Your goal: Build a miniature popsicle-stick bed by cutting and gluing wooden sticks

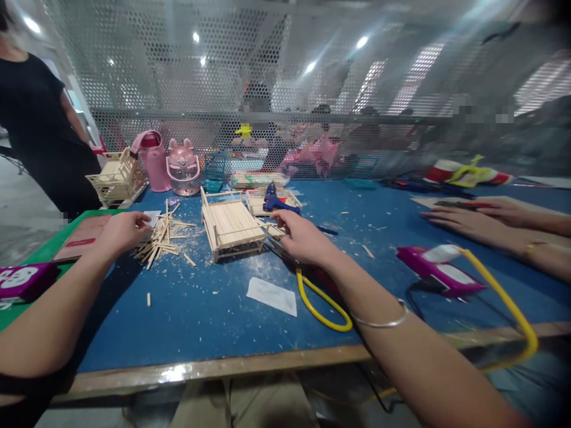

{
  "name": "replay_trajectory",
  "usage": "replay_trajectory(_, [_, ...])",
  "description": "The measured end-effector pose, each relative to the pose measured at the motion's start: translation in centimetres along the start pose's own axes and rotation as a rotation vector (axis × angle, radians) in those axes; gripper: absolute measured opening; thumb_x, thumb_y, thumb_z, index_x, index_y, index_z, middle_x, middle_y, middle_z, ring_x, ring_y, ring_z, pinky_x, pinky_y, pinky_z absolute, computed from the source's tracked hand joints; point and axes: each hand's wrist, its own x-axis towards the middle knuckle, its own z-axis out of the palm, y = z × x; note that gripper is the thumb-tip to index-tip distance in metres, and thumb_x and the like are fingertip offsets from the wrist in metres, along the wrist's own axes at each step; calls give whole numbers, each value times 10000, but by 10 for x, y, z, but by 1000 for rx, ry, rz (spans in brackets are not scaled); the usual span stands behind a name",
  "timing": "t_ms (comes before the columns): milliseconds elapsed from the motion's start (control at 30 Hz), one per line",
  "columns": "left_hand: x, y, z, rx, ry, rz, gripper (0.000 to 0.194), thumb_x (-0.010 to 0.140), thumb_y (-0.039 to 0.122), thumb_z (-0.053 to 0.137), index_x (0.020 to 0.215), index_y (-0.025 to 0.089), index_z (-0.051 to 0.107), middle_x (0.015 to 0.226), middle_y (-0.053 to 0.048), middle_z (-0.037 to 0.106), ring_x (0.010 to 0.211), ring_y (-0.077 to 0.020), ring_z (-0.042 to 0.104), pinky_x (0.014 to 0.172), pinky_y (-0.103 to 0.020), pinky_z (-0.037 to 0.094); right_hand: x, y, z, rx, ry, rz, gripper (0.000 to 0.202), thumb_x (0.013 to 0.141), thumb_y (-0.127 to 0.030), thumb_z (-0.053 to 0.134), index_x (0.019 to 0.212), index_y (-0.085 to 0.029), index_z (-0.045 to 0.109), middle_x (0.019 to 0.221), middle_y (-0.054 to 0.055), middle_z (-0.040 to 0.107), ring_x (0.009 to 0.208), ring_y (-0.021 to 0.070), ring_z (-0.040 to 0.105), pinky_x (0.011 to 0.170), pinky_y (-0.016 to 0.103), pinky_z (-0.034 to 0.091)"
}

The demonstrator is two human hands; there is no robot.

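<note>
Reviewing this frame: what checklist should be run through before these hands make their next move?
1. Slatted wooden model standing on its legs: ok
2. Loose sticks within easy reach of the left hand: ok
3. Right hand well away from the yellow-handled tool: not ok, it is right at it
4. Blue tabletop free of wood scraps: not ok
5. Blue gun-shaped tool switched off: cannot tell
6. Neighbor's hands apart from the person's: ok

Along the near edge of my blue worktop (pixel 178 336), I see open room left of the paper slip (pixel 272 296). Straight back, the miniature stick bed (pixel 234 223) blocks me, with loose sticks (pixel 163 241) to its left and yellow-handled scissors (pixel 323 306) to its right.
</note>
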Motion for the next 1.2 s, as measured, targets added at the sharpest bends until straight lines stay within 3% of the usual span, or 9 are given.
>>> replay_trajectory(100, [4,-6,6,40,16,-18,348,752,366,464,900,132,676,886,-155,688,867,-321,618,709,-342,444,-3,-5,0,207,-63,-244,583,669,-87,551,1229,-164,411,1216,107,487,896,164,537,722,256,449])
replay_trajectory(167, [2,1,9,19,66,13,380,771,379,436,939,130,668,912,-150,685,868,-305,618,722,-337,445,-2,-8,5,229,-19,-309,457,712,-168,580,1156,-147,477,1172,118,503,873,166,531,736,279,446])
replay_trajectory(300, [-12,29,9,-175,124,140,376,763,390,453,973,150,652,921,-99,681,821,-237,614,742,-312,443,3,-16,19,205,131,-241,224,758,-211,584,966,-131,564,927,88,586,783,161,533,723,295,427])
replay_trajectory(533, [-50,74,21,-547,-139,388,465,702,424,565,1082,156,554,863,-71,629,713,-185,590,613,-303,475,6,-21,29,229,164,-188,367,754,-201,588,1106,-124,517,969,86,599,725,144,533,692,278,416])
replay_trajectory(633, [-58,87,30,-546,-32,367,514,689,465,601,1081,137,549,894,-79,588,704,-180,572,623,-315,467,6,-20,18,267,164,-156,591,731,-261,619,1253,-105,392,985,92,585,659,128,528,654,270,429])
replay_trajectory(700, [-58,92,33,-518,44,398,388,726,447,576,965,143,608,848,-64,570,697,-173,550,633,-309,448,1,-19,5,251,205,-101,625,725,-306,619,1264,-104,375,988,98,583,657,132,534,640,269,436])
replay_trajectory(800, [-56,93,34,-511,74,477,255,783,392,525,740,168,640,715,-32,544,669,-164,511,610,-290,406,-22,-15,-15,48,231,21,393,775,-332,545,1113,-132,523,952,102,609,743,178,564,671,292,437])
replay_trajectory(967, [-51,83,31,-621,53,506,188,780,339,542,722,189,641,677,-12,549,668,-151,509,621,-276,396,-86,-3,-15,-263,-146,96,354,788,-371,526,1101,-216,588,1002,91,629,854,233,602,702,328,461])
replay_trajectory(1200, [-42,72,22,-692,7,459,184,756,336,563,674,188,635,808,-41,629,724,-155,557,661,-288,423,-106,-9,-1,-372,-82,133,382,810,-250,487,1183,-188,540,1053,107,612,960,244,578,802,346,459])
